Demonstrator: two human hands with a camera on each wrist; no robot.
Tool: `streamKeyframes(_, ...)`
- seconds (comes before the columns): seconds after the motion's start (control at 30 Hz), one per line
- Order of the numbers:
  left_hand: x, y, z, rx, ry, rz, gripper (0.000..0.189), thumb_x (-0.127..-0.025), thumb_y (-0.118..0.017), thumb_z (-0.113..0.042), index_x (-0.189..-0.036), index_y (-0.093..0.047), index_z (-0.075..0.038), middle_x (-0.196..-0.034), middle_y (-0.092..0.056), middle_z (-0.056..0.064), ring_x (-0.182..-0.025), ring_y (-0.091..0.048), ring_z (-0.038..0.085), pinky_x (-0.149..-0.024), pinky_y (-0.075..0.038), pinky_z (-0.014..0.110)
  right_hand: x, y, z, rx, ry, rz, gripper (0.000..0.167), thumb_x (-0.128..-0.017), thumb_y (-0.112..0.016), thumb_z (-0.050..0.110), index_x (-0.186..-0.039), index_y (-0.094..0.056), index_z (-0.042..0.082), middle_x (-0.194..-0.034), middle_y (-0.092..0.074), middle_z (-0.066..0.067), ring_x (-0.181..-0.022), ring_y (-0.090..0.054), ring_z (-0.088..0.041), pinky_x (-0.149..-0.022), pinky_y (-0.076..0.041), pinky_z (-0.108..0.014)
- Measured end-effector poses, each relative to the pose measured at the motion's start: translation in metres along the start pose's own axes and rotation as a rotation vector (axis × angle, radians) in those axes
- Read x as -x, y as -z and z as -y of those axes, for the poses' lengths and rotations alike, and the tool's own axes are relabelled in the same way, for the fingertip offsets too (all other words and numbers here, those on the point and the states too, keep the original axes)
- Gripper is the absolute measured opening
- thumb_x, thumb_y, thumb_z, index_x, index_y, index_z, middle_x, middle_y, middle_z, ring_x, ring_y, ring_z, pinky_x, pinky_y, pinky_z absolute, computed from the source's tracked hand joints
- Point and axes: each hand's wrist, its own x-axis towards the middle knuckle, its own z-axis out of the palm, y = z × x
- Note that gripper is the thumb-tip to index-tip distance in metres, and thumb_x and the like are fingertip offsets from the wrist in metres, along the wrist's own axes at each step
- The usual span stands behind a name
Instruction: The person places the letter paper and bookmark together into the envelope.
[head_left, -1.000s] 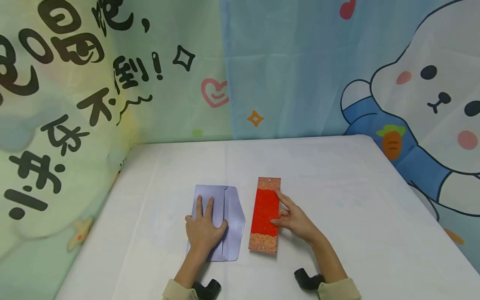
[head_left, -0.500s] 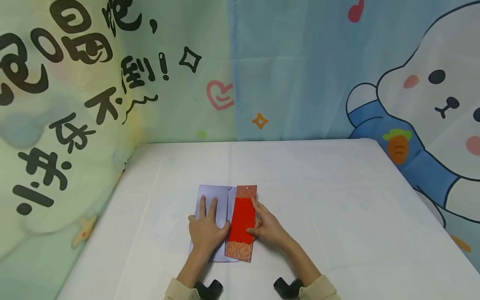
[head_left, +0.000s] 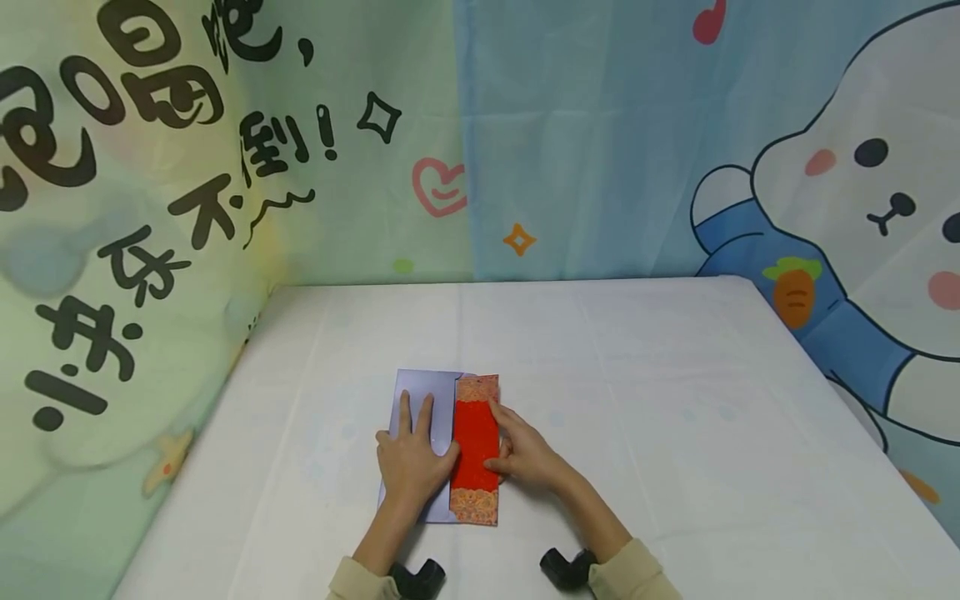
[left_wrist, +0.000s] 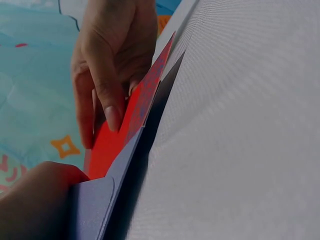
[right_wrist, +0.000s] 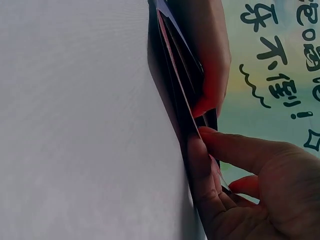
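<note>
A lavender envelope (head_left: 442,402) lies on the white-covered table in the head view. My left hand (head_left: 409,463) rests flat on it, fingers spread, its thumb at the edge of the envelope's opening. With my right hand (head_left: 522,451) I pinch the right edge of a slim red card (head_left: 475,442) with speckled orange ends. The card lies lengthwise over the envelope's flap, its left edge right at the opening. In the left wrist view the red card (left_wrist: 112,142) stands tilted just above the envelope (left_wrist: 92,202). Most of the flap is hidden under the card.
The white tablecloth (head_left: 637,400) stretches around both hands. Behind it hangs a printed curtain (head_left: 570,150) with dark lettering and a cartoon rabbit (head_left: 847,217). A black wrist mount sits at each sleeve cuff.
My right hand has brought the red card leftward from the table beside the envelope onto its flap and turned it straighter. The left hand has stayed on the envelope.
</note>
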Motion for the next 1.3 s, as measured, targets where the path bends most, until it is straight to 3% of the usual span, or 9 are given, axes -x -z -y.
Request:
streamKeyframes(0.13, 0.001, -0.002, 0.000, -0.002, 0.000, 0.004, 0.069, -0.075, -0.056, -0.049, -0.137, -0.046, -0.019, -0.146, -0.031, 0.017, -0.073, -0.047, 0.043, -0.064, -0.044, 0.044, -0.004, -0.002, 0.001, 0.035, 0.008, 0.010, 0.090, -0.074, -0.072, -0.003, -0.146, -0.017, -0.001, -0.146, -0.025, -0.020, -0.052, -0.055, -0.010, -0.052, -0.049, -0.025)
streamKeyframes(0.23, 0.002, -0.003, -0.001, 0.001, 0.003, 0.004, 0.069, -0.075, -0.056, -0.049, -0.137, -0.046, -0.019, -0.146, -0.031, 0.017, -0.072, -0.047, 0.043, -0.063, -0.044, 0.043, -0.007, -0.004, 0.001, 0.127, 0.009, -0.008, 0.090, -0.073, -0.075, 0.002, -0.145, -0.020, 0.000, -0.143, -0.031, -0.019, -0.059, -0.055, -0.013, -0.058, -0.049, -0.027)
streamKeyframes(0.33, 0.002, -0.004, -0.002, 0.007, 0.001, -0.001, 0.069, -0.075, -0.056, -0.048, -0.137, -0.046, -0.019, -0.145, -0.032, 0.017, -0.072, -0.048, 0.043, -0.063, -0.044, 0.044, -0.008, -0.004, 0.001, 0.285, 0.004, -0.038, 0.090, -0.071, -0.078, 0.012, -0.144, -0.026, 0.002, -0.140, -0.037, -0.017, -0.088, -0.056, -0.022, -0.080, -0.047, -0.035)
streamKeyframes(0.47, 0.002, -0.004, -0.003, 0.006, -0.006, 0.005, 0.069, -0.075, -0.056, -0.048, -0.137, -0.046, -0.019, -0.146, -0.031, 0.016, -0.073, -0.048, 0.044, -0.063, -0.044, 0.044, -0.009, -0.002, -0.002, 0.438, 0.006, -0.069, 0.090, -0.067, -0.081, 0.024, -0.141, -0.034, 0.003, -0.135, -0.042, -0.015, -0.115, -0.040, -0.031, -0.094, -0.038, -0.043)
streamKeyframes(0.73, 0.005, -0.001, 0.001, 0.003, -0.001, 0.009, 0.070, -0.074, -0.057, -0.049, -0.137, -0.046, -0.020, -0.145, -0.032, 0.016, -0.074, -0.046, 0.045, -0.062, -0.043, 0.045, -0.017, -0.010, -0.006, 0.472, 0.098, -0.054, 0.092, -0.066, -0.081, 0.035, -0.140, -0.038, 0.004, -0.132, -0.042, -0.011, -0.108, -0.039, -0.026, -0.089, -0.038, -0.040)
streamKeyframes(1.13, -0.001, 0.000, 0.004, 0.005, 0.002, 0.022, 0.070, -0.075, -0.056, -0.049, -0.137, -0.045, -0.020, -0.146, -0.030, 0.017, -0.078, -0.046, 0.047, -0.063, -0.043, 0.046, -0.026, -0.015, -0.004, 0.544, 0.123, -0.095, 0.093, -0.065, -0.079, 0.044, -0.138, -0.040, 0.003, -0.133, -0.042, -0.011, -0.102, -0.040, -0.024, -0.085, -0.037, -0.039)
streamKeyframes(1.3, -0.002, 0.000, 0.002, 0.011, 0.008, 0.028, 0.070, -0.075, -0.056, -0.049, -0.138, -0.044, -0.020, -0.147, -0.029, 0.016, -0.079, -0.046, 0.047, -0.064, -0.042, 0.047, -0.027, -0.013, -0.007, 0.566, 0.127, -0.068, 0.096, -0.065, -0.076, 0.051, -0.141, -0.038, 0.007, -0.139, -0.039, -0.008, -0.103, -0.039, -0.022, -0.085, -0.035, -0.038)
